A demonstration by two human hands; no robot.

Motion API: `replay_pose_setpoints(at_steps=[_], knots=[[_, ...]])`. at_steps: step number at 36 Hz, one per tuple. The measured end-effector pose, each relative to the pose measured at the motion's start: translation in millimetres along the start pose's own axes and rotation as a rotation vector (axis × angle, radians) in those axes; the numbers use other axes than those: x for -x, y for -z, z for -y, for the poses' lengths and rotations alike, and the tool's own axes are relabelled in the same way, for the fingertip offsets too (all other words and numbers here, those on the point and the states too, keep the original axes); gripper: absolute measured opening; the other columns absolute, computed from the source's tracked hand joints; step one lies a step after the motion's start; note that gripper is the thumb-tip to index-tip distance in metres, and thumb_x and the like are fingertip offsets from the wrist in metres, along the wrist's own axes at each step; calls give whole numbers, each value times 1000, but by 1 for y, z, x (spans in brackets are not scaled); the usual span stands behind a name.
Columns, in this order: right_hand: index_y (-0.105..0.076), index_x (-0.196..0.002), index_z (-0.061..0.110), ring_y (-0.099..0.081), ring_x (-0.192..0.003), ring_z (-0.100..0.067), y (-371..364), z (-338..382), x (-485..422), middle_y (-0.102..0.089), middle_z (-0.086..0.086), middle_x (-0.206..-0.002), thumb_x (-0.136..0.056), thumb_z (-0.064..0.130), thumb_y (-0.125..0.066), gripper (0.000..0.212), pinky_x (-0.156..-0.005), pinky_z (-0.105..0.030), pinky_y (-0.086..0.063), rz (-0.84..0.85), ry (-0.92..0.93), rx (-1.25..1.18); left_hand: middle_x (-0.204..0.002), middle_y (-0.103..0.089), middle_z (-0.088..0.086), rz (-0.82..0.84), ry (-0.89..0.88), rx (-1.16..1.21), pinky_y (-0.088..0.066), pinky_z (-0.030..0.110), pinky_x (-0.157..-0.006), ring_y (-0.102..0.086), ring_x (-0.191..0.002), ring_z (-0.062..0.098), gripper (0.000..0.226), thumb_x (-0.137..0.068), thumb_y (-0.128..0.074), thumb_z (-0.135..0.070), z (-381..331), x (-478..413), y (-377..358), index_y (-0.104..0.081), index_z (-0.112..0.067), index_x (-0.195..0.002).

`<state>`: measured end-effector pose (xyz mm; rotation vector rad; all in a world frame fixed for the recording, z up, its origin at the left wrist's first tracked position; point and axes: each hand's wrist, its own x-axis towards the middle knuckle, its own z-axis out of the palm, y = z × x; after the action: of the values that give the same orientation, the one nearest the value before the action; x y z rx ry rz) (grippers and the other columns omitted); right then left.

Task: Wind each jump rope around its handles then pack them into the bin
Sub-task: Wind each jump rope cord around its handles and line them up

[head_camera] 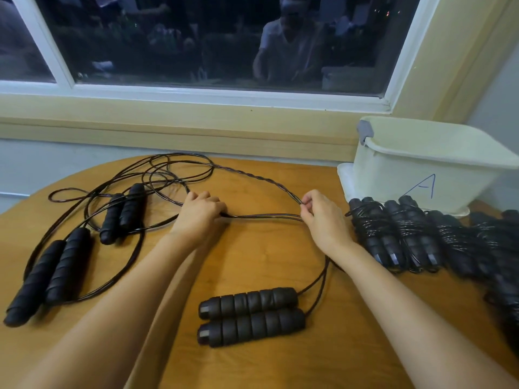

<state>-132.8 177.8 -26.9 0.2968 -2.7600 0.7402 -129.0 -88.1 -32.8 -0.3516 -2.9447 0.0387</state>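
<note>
1. Jump rope handles (250, 316) lie side by side, lower centre of the table (266, 254).
2. Mid-frame, left hand (200, 216) is fisted round the doubled cord (264, 216), and right hand (323, 219) is pinching it.
3. Wound bundles (393, 234) sit right, loose ropes (60, 272) left, bin (421, 167) upper right.

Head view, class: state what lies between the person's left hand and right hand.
In the head view, a doubled thin dark jump-rope cord runs from the left hand to the right hand, both holding it, over bare orange-brown wooden table.

Head view, down over table (252, 262)
</note>
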Motion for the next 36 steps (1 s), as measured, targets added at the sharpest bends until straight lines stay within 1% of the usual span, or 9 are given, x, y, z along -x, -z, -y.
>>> replay_pose_setpoints(at_steps=[2,6,10,12,17,23,29,32,36], knots=[[-57,-116,12,-59,-91,-16,1,-2,-1,-63,-1,-108,-102,21,-52,18,-70,-26,-47,15,-32,-47,-119,-62,-3,4,45,-19,-36,35,-99,-52,-113,19,28,-98,-52,-32,5,4,2,-61,-23,-124],[-67,-108,13,-59,-84,-9,-2,-5,1,-66,1,-98,-96,16,-63,13,-60,-5,-41,141,-89,-213,-115,-60,0,48,152,43,-46,31,-94,-57,-107,20,28,-96,-56,-17,6,10,-2,-62,-17,-123],[-70,-113,11,-55,-83,6,0,-8,6,-66,4,-105,-95,11,-64,20,-77,-3,-46,263,-40,-273,-110,-58,-1,37,174,144,-54,32,-85,-58,-97,18,27,-95,-60,-20,3,13,-8,-63,-19,-122],[-69,-117,12,-56,-88,1,4,-13,9,-66,6,-109,-96,12,-61,22,-72,-1,-42,230,-38,-214,-112,-57,0,37,181,168,-54,31,-82,-58,-98,19,27,-96,-58,-24,2,14,-8,-62,-18,-123],[-65,-124,18,-59,-95,-8,10,-25,16,-69,4,-115,-93,30,-67,33,-84,-24,-47,285,-83,-64,-124,-56,0,-24,163,157,-52,34,-87,-57,-107,21,33,-97,-57,-25,-3,15,-7,-60,-20,-129],[-66,-123,22,-61,-97,-10,6,-22,23,-68,6,-109,-89,29,-73,35,-80,-24,-48,298,-108,-31,-121,-60,-2,-94,-64,367,-50,37,-91,-57,-112,21,30,-96,-60,-23,-44,5,-2,-63,-18,-125],[-66,-122,21,-61,-86,-6,6,-24,22,-71,7,-106,-89,21,-73,34,-81,-25,-51,293,-138,-123,-146,-51,-2,6,-390,400,-40,36,-107,-45,-130,21,48,-97,-53,-5,-90,-13,-12,-53,-26,-140],[-64,-123,25,-63,-93,-9,10,-25,24,-70,10,-107,-88,20,-73,37,-85,-29,-52,331,-137,-81,-143,-53,0,28,-452,288,-45,39,-99,-47,-125,20,43,-98,-52,-7,-92,-20,-19,-56,-24,-138],[-63,-122,27,-62,-94,-9,13,-25,28,-65,13,-103,-89,17,-70,35,-81,-28,-51,320,-113,-1,-120,-60,3,-74,-495,195,-42,30,-81,-54,-110,22,25,-98,-52,-12,-87,-18,-16,-64,-17,-119]])
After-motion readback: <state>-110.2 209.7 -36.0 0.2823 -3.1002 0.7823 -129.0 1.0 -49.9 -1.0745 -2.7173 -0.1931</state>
